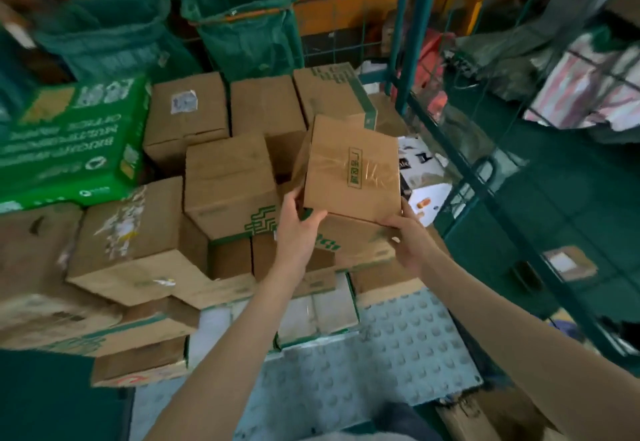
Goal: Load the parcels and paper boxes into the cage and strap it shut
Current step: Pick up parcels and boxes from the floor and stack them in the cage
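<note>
Head view, left hand (298, 233) and right hand (408, 243) gripping small taped box (351, 170) above stacked cartons (228, 181)

Green sacks (242, 25), perhaps mesh; studded grey floor plate (398, 347).

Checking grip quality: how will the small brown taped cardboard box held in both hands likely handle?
The small brown taped cardboard box probably stays stiff: its faces look flat. Likely light, since the left hand and right hand grip only its lower corners. Glossy tape may be slippery.
</note>
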